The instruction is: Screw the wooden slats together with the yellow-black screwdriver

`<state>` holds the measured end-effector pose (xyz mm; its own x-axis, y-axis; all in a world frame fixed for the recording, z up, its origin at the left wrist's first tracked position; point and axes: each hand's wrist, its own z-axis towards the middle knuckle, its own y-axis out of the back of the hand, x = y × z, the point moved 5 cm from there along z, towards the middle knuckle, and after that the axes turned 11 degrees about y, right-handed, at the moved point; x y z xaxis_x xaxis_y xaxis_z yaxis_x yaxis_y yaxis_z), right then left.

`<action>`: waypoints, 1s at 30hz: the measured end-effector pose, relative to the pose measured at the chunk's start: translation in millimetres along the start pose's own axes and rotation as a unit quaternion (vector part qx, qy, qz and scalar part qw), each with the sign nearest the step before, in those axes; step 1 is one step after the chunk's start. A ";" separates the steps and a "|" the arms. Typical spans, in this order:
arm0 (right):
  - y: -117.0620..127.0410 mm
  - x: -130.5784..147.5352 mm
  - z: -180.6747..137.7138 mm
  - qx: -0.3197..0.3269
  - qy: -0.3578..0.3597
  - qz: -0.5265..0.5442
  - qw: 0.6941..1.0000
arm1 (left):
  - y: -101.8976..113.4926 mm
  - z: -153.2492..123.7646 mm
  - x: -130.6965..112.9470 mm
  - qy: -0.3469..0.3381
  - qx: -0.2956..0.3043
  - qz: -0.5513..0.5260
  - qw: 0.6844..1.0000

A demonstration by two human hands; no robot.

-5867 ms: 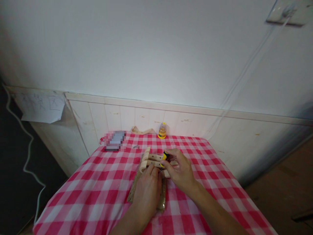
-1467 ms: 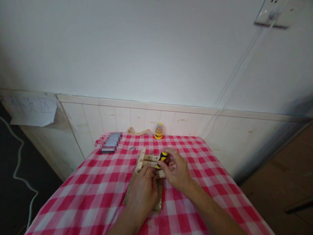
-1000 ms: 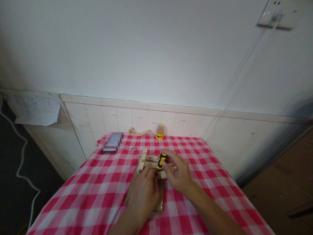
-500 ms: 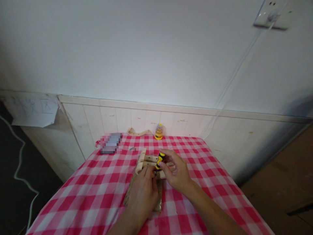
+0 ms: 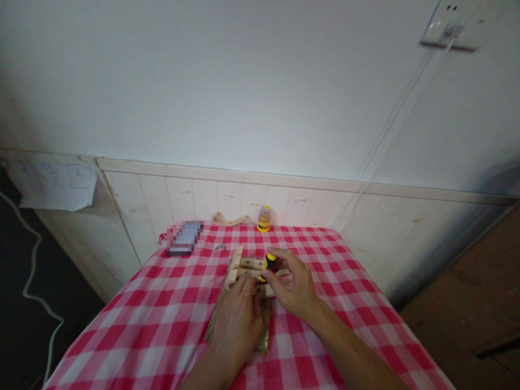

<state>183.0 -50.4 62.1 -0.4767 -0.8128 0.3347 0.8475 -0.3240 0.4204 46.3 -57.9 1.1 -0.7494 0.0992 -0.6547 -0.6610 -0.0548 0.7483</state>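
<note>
A small pale wooden frame (image 5: 238, 267) of slats lies on the red and white checked tablecloth (image 5: 162, 319). My left hand (image 5: 239, 317) rests on its near part, fingers curled down and pressing the wood, and hides what is beneath. My right hand (image 5: 291, 287) pinches a yellow and black screwdriver (image 5: 265, 265), held nearly upright with its tip down on the frame next to my left fingertips. A brown board (image 5: 263, 338) shows under my left hand.
At the table's far edge stand a yellow bit holder (image 5: 264, 218) and a curved wooden piece (image 5: 229, 219). A blurred grey flat object (image 5: 183, 238) lies far left, small metal screws (image 5: 220, 247) beside it. White panelled wall behind; wall socket (image 5: 449, 27) upper right.
My right fingers have shifted round the screwdriver handle between frames, as in turning it. My left hand and the wooden frame stay in place; the view has drifted slightly.
</note>
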 end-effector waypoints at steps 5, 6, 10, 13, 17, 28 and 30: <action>0.6 2.4 -0.7 0.015 0.010 -0.008 1.000 | -1.5 0.5 0.3 -0.005 -0.002 0.004 1.000; 0.5 2.1 -1.1 0.016 0.007 -0.002 1.000 | -1.9 0.6 0.6 -0.005 -0.003 0.007 1.000; -0.6 -0.5 -3.6 0.017 -0.009 0.023 1.000 | -2.0 0.8 1.0 -0.003 -0.002 0.010 1.000; -1.0 -3.0 -4.5 0.017 -0.022 0.028 0.999 | -1.1 0.3 1.1 0.001 -0.002 0.001 1.000; -0.5 -5.8 -3.8 0.011 -0.036 0.034 0.999 | -1.2 -0.6 3.5 0.017 -0.006 -0.016 1.000; 0.2 -7.4 -3.4 -0.002 -0.052 0.032 0.998 | -1.0 -4.0 4.0 0.019 -0.024 -0.005 1.000; 0.1 -7.4 -4.0 -0.002 -0.048 0.028 0.998 | -0.8 -3.3 3.4 0.019 -0.021 -0.006 1.000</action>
<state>187.6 -46.3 56.3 -0.4490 -0.7792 0.4373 0.8742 -0.2818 0.3955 44.2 -60.7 -2.0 -0.7415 0.0619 -0.6681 -0.6707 -0.0964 0.7355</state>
